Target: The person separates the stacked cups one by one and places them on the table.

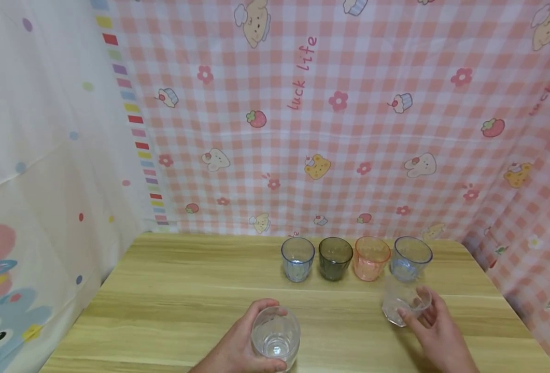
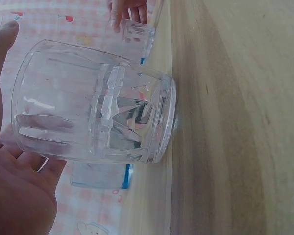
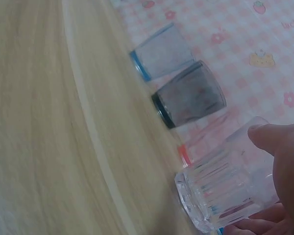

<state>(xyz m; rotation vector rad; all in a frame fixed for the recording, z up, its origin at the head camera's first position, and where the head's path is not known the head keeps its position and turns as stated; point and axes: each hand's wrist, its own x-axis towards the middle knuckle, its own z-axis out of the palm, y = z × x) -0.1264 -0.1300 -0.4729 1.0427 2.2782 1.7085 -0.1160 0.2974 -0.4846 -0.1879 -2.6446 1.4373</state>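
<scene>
Four tinted cups [image 1: 356, 258] already stand in a row at centre frame. The left hand [image 1: 237, 347] grips a clear glass [image 1: 276, 336] at bottom centre; the right hand [image 1: 438, 329] pinches a second clear glass [image 1: 403, 303], lower right, just before the row. Both seemingly remain unplaced.

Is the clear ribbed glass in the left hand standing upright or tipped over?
Upright. The clear ribbed glass stands with its base flat on the wooden table, rim up.

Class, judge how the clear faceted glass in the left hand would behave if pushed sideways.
The clear glass stands on a broad flat base, so it would probably slide rather than tip. Its smooth walls look slippery on the wooden table, and it may be fragile.
</scene>
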